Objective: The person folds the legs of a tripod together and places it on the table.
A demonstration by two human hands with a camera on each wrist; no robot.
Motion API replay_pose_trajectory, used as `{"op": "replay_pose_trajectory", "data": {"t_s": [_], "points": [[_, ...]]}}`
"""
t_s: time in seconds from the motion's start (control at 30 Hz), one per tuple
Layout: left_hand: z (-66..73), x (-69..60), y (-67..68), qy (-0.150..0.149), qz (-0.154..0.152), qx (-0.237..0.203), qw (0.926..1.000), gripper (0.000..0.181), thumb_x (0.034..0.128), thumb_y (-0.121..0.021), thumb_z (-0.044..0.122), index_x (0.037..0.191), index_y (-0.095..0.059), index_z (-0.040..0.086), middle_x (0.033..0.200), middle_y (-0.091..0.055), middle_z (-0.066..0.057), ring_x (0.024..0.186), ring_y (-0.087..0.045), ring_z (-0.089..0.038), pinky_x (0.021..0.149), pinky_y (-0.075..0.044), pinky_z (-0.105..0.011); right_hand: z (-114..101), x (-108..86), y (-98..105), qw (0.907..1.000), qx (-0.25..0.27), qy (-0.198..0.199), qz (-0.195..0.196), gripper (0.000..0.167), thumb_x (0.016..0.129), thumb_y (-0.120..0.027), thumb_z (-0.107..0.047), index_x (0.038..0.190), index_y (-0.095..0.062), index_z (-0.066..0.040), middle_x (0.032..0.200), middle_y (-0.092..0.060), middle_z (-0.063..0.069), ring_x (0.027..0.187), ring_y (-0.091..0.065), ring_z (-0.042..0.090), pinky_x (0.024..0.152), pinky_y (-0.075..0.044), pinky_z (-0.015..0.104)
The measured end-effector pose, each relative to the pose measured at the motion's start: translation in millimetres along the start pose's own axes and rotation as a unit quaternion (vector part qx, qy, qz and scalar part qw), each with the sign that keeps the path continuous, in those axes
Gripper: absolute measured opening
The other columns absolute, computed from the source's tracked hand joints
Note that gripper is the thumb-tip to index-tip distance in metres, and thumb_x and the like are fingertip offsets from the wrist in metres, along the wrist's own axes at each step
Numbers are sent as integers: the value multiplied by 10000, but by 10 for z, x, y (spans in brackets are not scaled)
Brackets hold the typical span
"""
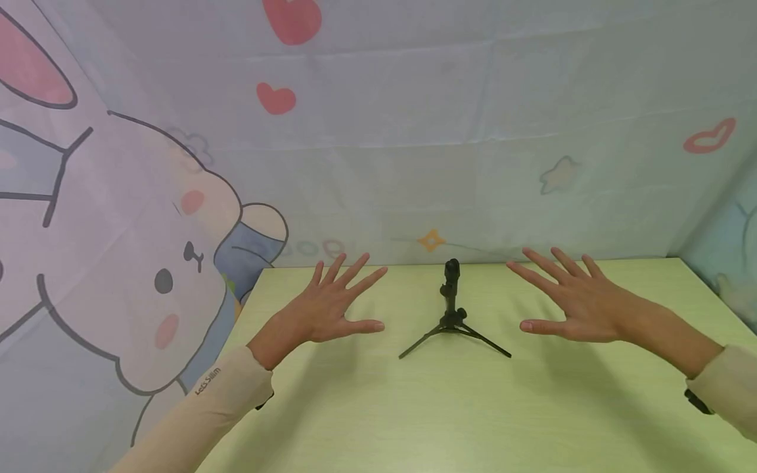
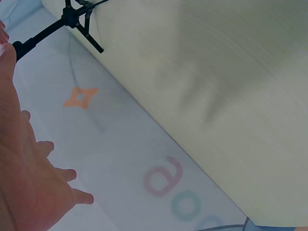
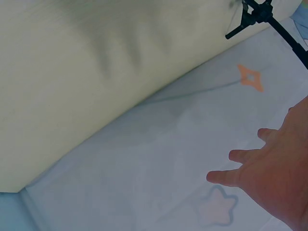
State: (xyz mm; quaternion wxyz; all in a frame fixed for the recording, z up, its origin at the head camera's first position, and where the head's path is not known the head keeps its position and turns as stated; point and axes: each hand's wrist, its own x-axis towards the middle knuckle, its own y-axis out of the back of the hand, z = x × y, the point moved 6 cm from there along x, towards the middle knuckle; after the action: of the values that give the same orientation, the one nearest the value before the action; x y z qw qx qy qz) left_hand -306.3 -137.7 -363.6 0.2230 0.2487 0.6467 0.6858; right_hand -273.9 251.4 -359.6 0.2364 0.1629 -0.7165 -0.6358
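Observation:
A small black tripod stand (image 1: 451, 318) stands upright on the table with its legs spread and a short post rising from the hub. To its left, the left hand (image 1: 328, 302) hovers above the table, fingers spread and straight, holding nothing. On the other side, the right hand (image 1: 582, 302) is held the same way, also with nothing in it. Neither hand touches the stand. In the left wrist view the stand (image 2: 70, 17) appears at the top left, beyond the thumb. The right wrist view has the stand (image 3: 260, 13) at the top right, partly cut off.
The light yellow-green table (image 1: 437, 414) ends at a pale cloth backdrop (image 1: 402, 164) printed with hearts, stars and a large rabbit (image 1: 195, 295) on the left. Beige sleeves (image 1: 219, 401) cover both forearms. The hands cast soft shadows on the table.

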Motion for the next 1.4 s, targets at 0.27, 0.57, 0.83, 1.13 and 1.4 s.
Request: {"op": "replay_pose_trajectory", "data": {"t_s": [0.27,0.57,0.83,1.13,1.4], "points": [[7,-4,-19,20,-55,6,10000,923,934,-480,803,1672,-96,404,1746,-7,-16,1573,23,-430,1205,-57,-764,-6,-25,-20,10000,45,13,48,902,942,-635,-675,1668,-182,-388,1726,-153,57,1504,-202,544,1104,-164,839],[2,26,66,-32,113,-26,9999,899,953,-488,775,1670,-80,418,1746,-17,-37,1570,46,-429,1197,-69,-776,25,-7,11,10000,31,-80,28,908,947,-619,-684,1672,-164,-380,1726,-147,77,1511,-189,537,1104,-172,834],[36,71,132,-79,300,-175,9994,885,960,-481,770,1662,-51,443,1746,-6,-29,1572,-11,-436,1224,-84,-732,17,37,33,9996,208,-86,169,928,956,-634,-652,1679,-131,-361,1734,-116,63,1508,-188,546,1104,-198,828],[130,209,246,-188,983,-805,9917,864,968,-492,755,1662,-88,436,1743,-55,-18,1578,-77,-392,1250,-182,-648,37,89,-8,9898,1279,-154,604,905,977,-689,-528,1678,-151,-334,1718,-160,58,1535,-205,438,1151,-264,728],[331,350,348,-456,1709,-1797,9677,800,999,-620,588,1660,-225,372,1709,-185,13,1554,-212,-229,1166,-414,-556,11,170,-124,9746,1990,-274,990,853,991,-699,-471,1668,-222,-269,1682,-267,49,1528,-263,343,1175,-300,662]]}}
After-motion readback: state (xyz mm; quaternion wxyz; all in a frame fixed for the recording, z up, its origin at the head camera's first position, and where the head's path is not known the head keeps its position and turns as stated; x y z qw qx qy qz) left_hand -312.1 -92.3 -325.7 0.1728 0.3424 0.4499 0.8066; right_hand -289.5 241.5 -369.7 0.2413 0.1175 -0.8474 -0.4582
